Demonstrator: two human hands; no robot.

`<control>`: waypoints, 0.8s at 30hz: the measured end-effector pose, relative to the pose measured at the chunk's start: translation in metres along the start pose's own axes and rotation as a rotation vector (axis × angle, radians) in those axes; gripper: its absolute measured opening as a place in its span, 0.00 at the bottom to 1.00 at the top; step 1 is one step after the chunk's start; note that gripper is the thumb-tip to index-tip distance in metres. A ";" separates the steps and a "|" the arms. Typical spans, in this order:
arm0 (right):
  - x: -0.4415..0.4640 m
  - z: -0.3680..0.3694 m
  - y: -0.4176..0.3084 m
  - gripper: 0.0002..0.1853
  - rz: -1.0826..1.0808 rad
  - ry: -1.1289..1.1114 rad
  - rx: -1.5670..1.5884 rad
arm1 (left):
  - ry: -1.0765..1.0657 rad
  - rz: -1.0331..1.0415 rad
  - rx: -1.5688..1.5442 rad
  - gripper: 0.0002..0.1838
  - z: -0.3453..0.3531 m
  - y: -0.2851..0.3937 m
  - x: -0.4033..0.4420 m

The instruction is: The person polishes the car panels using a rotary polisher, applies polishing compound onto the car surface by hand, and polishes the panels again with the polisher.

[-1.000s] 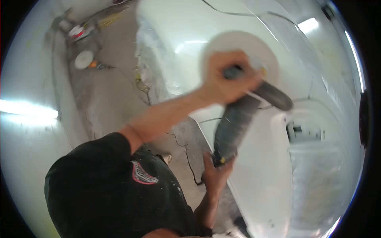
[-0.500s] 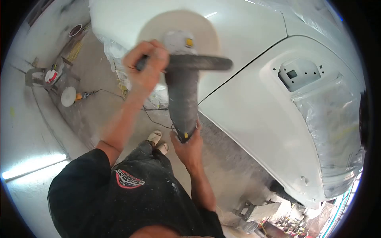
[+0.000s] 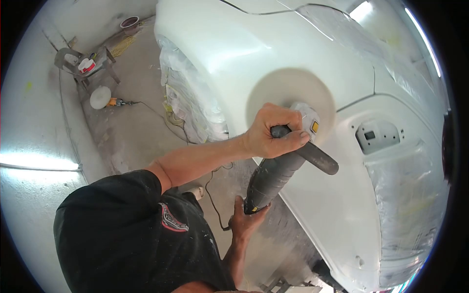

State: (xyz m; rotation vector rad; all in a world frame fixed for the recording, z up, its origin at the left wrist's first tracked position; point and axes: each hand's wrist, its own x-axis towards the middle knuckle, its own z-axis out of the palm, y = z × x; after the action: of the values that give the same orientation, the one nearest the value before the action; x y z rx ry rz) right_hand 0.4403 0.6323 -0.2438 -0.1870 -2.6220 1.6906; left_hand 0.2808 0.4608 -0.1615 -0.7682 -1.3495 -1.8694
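A polisher [image 3: 273, 179] with a dark body lies tilted over a white car panel [image 3: 229, 53]. Its round pad [image 3: 264, 88] is smeared by motion and sits against the panel. My left hand [image 3: 278, 132] wraps around the black front handle [image 3: 320, 158], close behind the light-coloured head with its yellow button. Lower down, my right hand [image 3: 246, 220] grips the rear end of the body, where part of the fingers is hidden. A dark cord [image 3: 211, 195] runs down near the right hand.
The car door [image 3: 332, 205] has a handle recess and plastic film [image 3: 403, 195]. More film [image 3: 188, 93] hangs at the wheel arch. A second, orange polisher [image 3: 111, 101] lies on the floor by a grey chair [image 3: 100, 66] holding a red-and-white tub [image 3: 86, 65].
Both hands and the polisher have shifted right and down in view, and the tool has turned to slant up-right. The view itself has moved too. Both hands keep their hold.
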 end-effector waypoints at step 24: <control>0.059 0.246 -0.162 0.51 -0.006 -0.170 -0.025 | 0.170 -0.063 -0.025 0.09 -0.278 0.018 0.124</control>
State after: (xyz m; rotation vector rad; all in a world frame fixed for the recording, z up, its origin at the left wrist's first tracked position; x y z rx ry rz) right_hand 0.3472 0.3502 -0.2018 -0.0367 -2.7604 1.7464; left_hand 0.2048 0.1667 -0.1325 -0.5704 -1.2582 -1.9567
